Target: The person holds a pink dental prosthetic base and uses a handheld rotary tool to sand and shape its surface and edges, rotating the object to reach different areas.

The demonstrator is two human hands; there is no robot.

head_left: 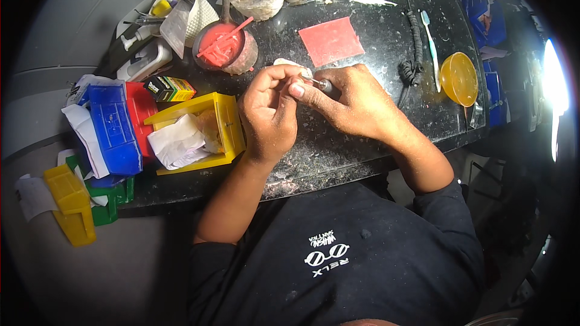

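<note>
Gripping tool: right hand, closed round it
Pale piece: pinched in left hand, beside right
Red sheet: on surface beyond both hands

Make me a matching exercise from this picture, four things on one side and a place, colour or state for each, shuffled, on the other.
Things:
1. Toothbrush
2. Sheet
3. Pot
4. Right hand

Descriptions:
A. Closed around a metal tool
B. Pink, lying on the black bench
C. Has pink strips in it
D. Beside the orange bowl

Pairs: 1-D, 2-B, 3-C, 4-A.
</note>
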